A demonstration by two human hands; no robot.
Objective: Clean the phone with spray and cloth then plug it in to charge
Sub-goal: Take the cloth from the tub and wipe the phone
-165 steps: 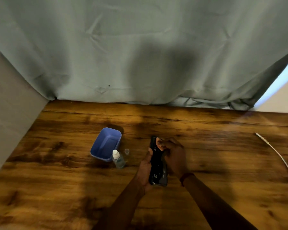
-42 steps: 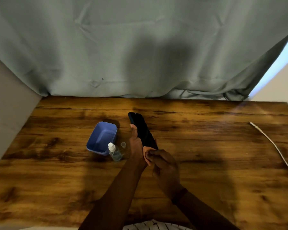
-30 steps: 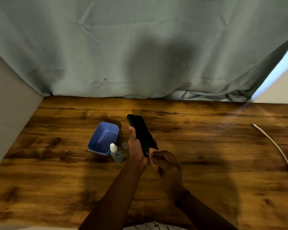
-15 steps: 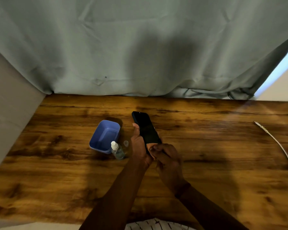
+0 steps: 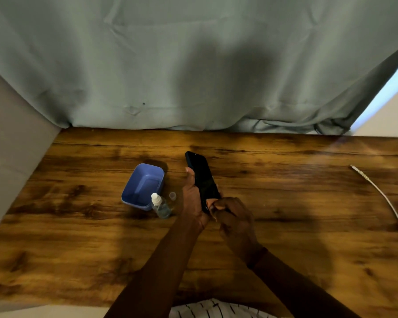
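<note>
left hand [image 5: 191, 199] wraps its fingers round the phone [image 5: 201, 175], tilted up above the middle of the surface [image 5: 296, 237]; right hand [image 5: 233, 218] fingers pinch the cloth [image 5: 210, 203] at its lower end. rub too hard and it may slip toward the spray bottle [image 5: 160, 205].

Black phone [image 5: 201, 177], blue tub [image 5: 143, 186], white cable [image 5: 381, 193].

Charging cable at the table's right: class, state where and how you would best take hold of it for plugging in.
Pinch the stiff plug end of the cable with fingers across its sides, coming from above on the right. It lies flat on the table, tip pointing far-left, and the limp cord behind would just bend.
</note>
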